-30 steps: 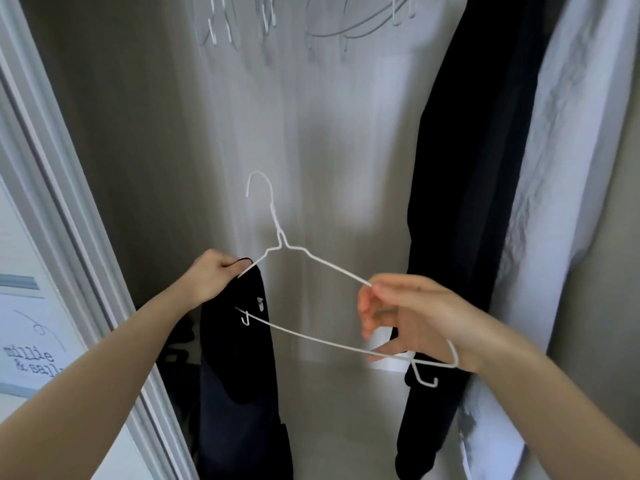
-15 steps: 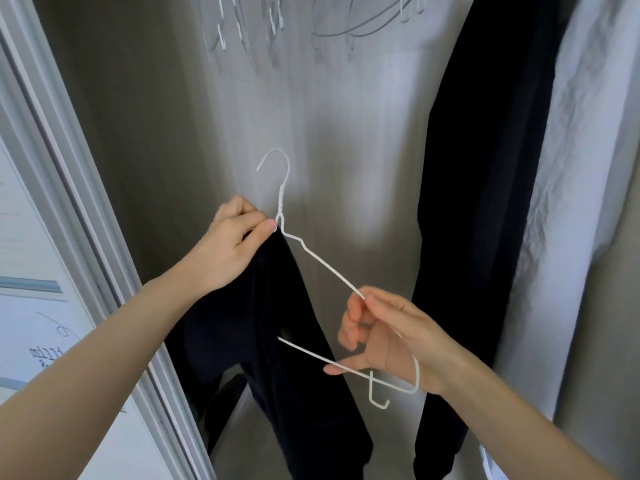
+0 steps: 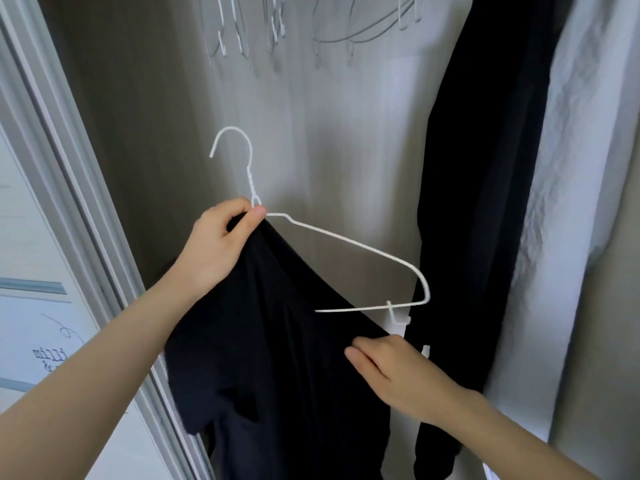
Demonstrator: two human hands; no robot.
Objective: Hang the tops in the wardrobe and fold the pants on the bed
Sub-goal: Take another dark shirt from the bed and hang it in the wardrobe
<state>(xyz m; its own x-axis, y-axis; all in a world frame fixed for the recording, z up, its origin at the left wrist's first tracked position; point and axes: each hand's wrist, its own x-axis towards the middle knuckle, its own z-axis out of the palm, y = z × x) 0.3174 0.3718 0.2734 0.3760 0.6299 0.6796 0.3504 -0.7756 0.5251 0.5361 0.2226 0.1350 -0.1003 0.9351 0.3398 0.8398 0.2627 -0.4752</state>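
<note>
A white wire hanger (image 3: 349, 242) is held up inside the open wardrobe, hook upward. My left hand (image 3: 218, 247) pinches the hanger's neck together with the collar of a black top (image 3: 277, 375). The top covers the hanger's left arm and hangs down below it; the right arm of the hanger is bare. My right hand (image 3: 391, 372) is lower right, below the hanger's bottom bar, with its fingers curled on the top's fabric edge.
Several empty hangers (image 3: 346, 32) hang on the rail at the top. A black garment (image 3: 485, 202) and a white garment (image 3: 581, 185) hang at the right. The wardrobe's white door frame (image 3: 69, 188) runs down the left side.
My right hand let go of the hanger's right end and dropped to the black fabric. The top has slid further over the hanger's left side, and my left hand stays at the neck.
</note>
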